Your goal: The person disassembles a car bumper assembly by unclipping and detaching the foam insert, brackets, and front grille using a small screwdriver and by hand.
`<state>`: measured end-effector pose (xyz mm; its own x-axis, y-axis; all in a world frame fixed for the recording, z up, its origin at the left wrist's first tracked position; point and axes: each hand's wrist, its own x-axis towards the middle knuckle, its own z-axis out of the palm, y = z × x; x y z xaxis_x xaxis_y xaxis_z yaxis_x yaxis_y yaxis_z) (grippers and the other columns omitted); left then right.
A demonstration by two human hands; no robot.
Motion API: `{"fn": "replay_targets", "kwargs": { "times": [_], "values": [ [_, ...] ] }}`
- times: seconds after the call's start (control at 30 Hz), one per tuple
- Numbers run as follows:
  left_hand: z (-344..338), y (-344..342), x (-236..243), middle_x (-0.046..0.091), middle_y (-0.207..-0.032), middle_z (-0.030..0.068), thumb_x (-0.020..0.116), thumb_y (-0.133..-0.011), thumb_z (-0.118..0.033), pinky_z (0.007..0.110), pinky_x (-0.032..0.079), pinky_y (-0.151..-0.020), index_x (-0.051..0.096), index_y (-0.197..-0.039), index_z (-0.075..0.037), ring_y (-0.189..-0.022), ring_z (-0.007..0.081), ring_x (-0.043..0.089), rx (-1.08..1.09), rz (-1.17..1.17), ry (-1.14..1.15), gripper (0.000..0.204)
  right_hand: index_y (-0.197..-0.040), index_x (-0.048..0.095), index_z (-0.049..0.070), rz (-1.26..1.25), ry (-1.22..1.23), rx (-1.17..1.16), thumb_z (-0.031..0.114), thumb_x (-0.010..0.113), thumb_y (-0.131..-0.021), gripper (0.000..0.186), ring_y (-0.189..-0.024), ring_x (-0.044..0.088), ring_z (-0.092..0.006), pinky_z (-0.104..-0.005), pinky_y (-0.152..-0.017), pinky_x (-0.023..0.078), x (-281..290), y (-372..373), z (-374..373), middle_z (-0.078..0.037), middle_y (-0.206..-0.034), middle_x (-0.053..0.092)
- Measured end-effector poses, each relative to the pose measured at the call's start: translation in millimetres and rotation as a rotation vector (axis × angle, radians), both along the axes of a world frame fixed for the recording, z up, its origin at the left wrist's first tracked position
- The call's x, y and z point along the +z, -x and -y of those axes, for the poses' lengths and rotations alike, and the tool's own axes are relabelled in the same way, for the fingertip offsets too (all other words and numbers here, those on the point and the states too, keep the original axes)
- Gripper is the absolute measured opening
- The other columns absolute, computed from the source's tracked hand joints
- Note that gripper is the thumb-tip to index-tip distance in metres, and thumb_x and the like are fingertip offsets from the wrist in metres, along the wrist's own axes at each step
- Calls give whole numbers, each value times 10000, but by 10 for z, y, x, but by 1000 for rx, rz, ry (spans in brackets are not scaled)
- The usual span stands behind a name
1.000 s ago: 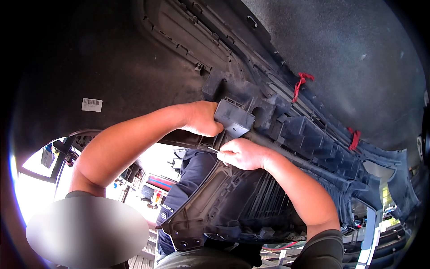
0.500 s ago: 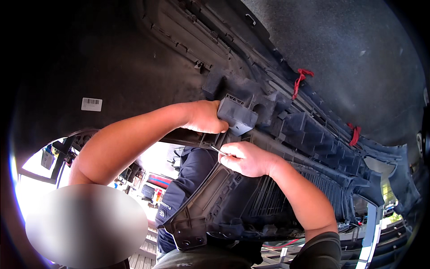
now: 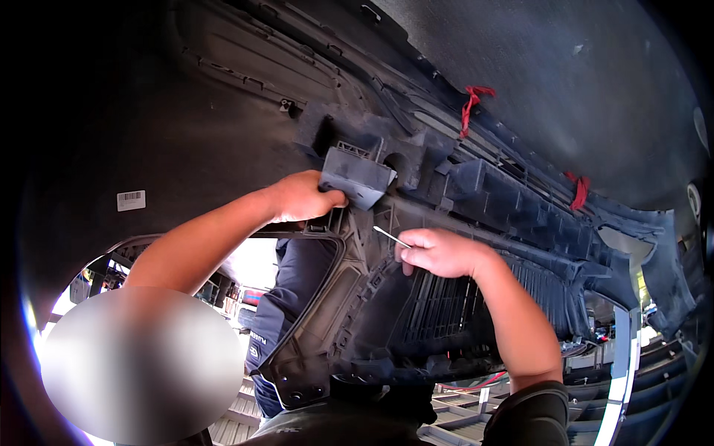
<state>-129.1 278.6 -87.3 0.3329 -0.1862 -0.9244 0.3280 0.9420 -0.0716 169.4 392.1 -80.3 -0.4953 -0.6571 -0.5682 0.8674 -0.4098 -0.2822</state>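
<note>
A large dark plastic car bumper cover [image 3: 223, 134] fills much of the view, its ribbed inner side toward me. My left hand [image 3: 303, 197] grips the lower left edge of a grey box-shaped bracket [image 3: 355, 177], which sits against a black foam-like block [image 3: 416, 152] on the bumper. Some of those fingers are hidden behind the bracket. In my right hand [image 3: 439, 253] is a slim screwdriver [image 3: 388, 236], pinched between thumb and fingers. Its bare metal tip points up and left, below the bracket; its handle is hidden in my fingers.
Two red ties [image 3: 468, 111] hang on the bumper's upper strip. A slatted grille [image 3: 446, 308] lies below my right hand. Through the opening at left, a person's dark trousers [image 3: 294, 297] show close by. A pale metal post [image 3: 621, 364] stands at lower right.
My right hand has drawn the screwdriver away from the spot under my left hand, and more of its shaft shows. My left hand stays on the bracket. The whole view has shifted somewhat.
</note>
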Motion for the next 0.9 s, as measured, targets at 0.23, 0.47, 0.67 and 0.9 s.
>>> {"fn": "replay_targets", "kwargs": {
  "times": [0.23,0.47,0.67,0.9],
  "values": [
    [374,23,-79,791,-1131,117,753,-940,-393,334,588,-849,770,-1275,8,-1013,183,723,192,-78,-101,523,-1147,692,1,119,-299,-138,-25,541,-929,267,-1037,701,-259,-382,-949,557,544,-669,345,-127,-1098,723],
    [86,-93,236,765,-1217,196,739,-934,-328,331,505,-1032,725,-1256,100,-1131,228,694,241,-297,-98,536,-1193,675,-24,131,-593,-318,15,560,-1009,220,-1055,705,-302,-394,-956,566,1009,-635,489,-181,-1170,692],
    [211,-49,245,758,-1203,171,678,-957,-297,329,491,-1051,708,-1274,96,-1126,227,681,312,-337,-145,506,-1160,697,-3,124,-545,-288,97,625,-1036,175,-973,712,-265,-380,-854,560,1114,-699,416,-143,-1108,730],
    [216,-43,236,771,-1140,217,675,-947,-370,356,524,-987,746,-1197,103,-1065,253,703,189,-351,-224,539,-1047,743,23,64,-315,-357,154,739,-1003,138,-688,656,-137,-318,-653,522,1550,-345,-233,-82,-771,695]
  ]
}}
